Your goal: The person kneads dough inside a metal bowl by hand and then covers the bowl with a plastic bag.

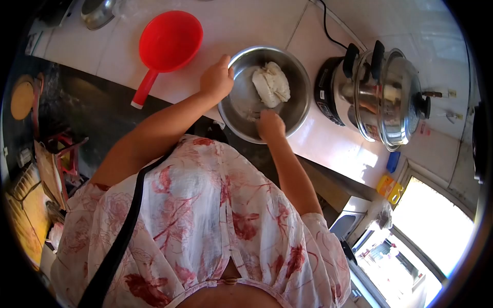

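A steel bowl [237, 110] stands on the counter with a lump of white dough [271, 84] inside, toward its far side. My left hand [216, 79] grips the bowl's rim at the left, thumb pointing up along the edge. Inside the near part of the bowl is my right hand [271, 126], its fingers curled down close to the floor of the bowl, just below the dough. Whether those fingers pinch anything is too small to see. Whitish residue [250, 114] marks the metal left of them.
Left of the bowl lies a red plastic ladle [171, 41], its handle reaching past the counter's edge. On the right stands an electric cooker [328, 92] with a steel steamer pot [387, 97]. A metal bowl [97, 13] sits at the far left, and a window is at lower right.
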The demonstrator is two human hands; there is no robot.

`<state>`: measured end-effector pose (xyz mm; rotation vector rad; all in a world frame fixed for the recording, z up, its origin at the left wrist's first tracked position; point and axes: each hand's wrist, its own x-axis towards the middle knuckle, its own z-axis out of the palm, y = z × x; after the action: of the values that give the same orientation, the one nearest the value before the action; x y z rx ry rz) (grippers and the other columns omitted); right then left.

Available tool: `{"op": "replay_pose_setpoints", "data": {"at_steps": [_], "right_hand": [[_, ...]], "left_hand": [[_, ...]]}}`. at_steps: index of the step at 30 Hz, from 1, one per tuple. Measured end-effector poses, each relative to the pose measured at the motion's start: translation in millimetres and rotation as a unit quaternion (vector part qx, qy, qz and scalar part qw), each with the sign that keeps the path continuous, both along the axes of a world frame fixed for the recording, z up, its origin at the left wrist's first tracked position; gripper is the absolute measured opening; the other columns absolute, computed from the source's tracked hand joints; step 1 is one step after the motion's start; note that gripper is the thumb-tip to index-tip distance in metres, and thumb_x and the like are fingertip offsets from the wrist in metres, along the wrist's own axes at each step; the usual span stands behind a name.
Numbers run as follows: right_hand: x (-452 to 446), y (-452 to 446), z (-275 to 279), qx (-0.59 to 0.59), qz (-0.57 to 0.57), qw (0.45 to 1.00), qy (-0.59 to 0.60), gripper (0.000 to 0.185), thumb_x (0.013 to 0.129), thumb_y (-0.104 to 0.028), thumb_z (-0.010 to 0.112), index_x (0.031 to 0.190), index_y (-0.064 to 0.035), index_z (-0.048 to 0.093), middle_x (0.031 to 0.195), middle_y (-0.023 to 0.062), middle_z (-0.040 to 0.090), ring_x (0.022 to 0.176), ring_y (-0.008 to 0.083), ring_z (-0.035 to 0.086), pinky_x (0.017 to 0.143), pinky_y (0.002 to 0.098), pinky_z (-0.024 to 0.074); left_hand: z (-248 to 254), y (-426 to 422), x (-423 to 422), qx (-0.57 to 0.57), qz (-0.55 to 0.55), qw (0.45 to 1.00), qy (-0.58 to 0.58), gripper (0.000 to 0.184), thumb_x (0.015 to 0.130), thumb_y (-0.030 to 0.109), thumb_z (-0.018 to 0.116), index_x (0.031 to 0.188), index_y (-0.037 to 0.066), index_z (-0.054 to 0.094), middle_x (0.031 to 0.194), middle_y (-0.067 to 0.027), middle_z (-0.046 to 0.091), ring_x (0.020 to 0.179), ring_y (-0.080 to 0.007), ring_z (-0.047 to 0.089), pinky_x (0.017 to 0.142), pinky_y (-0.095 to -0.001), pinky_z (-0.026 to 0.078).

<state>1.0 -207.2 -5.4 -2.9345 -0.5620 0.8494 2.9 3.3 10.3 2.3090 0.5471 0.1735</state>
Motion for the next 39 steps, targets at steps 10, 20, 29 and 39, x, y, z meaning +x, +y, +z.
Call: {"op": "replay_pose_setpoints", "data": {"at_steps": [10, 20, 29, 39], "right_hand": [[13.0, 48.9, -12.1, 0.37, 0.075, 0.924, -0.056, 0.017, 0.078, -0.004, 0.054, 0.093, -0.0065, 0.061, 0.103, 0.014, 0.059, 0.093, 0.0346, 0.059, 0.079, 0.0439, 0.0476], [3.2, 16.8, 2.1, 0.246, 0.089, 0.965, -0.006, 0.025, 0.082, -0.009, 0.056, 0.106, -0.0109, 0.06, 0.103, 0.0134, 0.057, 0.099, 0.0345, 0.058, 0.082, 0.0437, 0.0482], [5.1, 35.4, -17.7, 0.249, 0.172, 0.953, 0.012, 0.02, 0.083, -0.006, 0.052, 0.1, -0.0103, 0.061, 0.102, 0.0143, 0.058, 0.089, 0.036, 0.062, 0.074, 0.0427, 0.0516], [5.2, 38.9, -18.2, 0.195, 0.104, 0.975, 0.027, 0.011, 0.075, -0.006, 0.058, 0.083, -0.0084, 0.066, 0.087, 0.0151, 0.064, 0.086, 0.0302, 0.063, 0.074, 0.0414, 0.0505]], "left_hand": [[-3.3, -0.3, -0.2, 0.008, -0.004, 1.0, -0.007, 0.016, 0.088, 0.018, 0.052, 0.098, 0.006, 0.049, 0.076, -0.0189, 0.063, 0.073, -0.041, 0.06, 0.064, -0.0524, 0.045], [-2.7, 1.4, -0.3, 0.001, -0.013, 1.0, 0.005, 0.017, 0.088, 0.017, 0.052, 0.099, 0.006, 0.048, 0.077, -0.0191, 0.063, 0.074, -0.0405, 0.06, 0.065, -0.0519, 0.045], [-5.5, 0.7, 0.8, 0.006, -0.009, 1.0, -0.012, 0.017, 0.088, 0.017, 0.051, 0.101, 0.006, 0.049, 0.079, -0.0197, 0.063, 0.077, -0.0411, 0.06, 0.066, -0.0522, 0.045], [-1.4, 1.6, 0.5, -0.006, -0.009, 1.0, 0.012, 0.019, 0.088, 0.018, 0.051, 0.103, 0.005, 0.049, 0.082, -0.0201, 0.063, 0.079, -0.0409, 0.06, 0.068, -0.0522, 0.045]]}}
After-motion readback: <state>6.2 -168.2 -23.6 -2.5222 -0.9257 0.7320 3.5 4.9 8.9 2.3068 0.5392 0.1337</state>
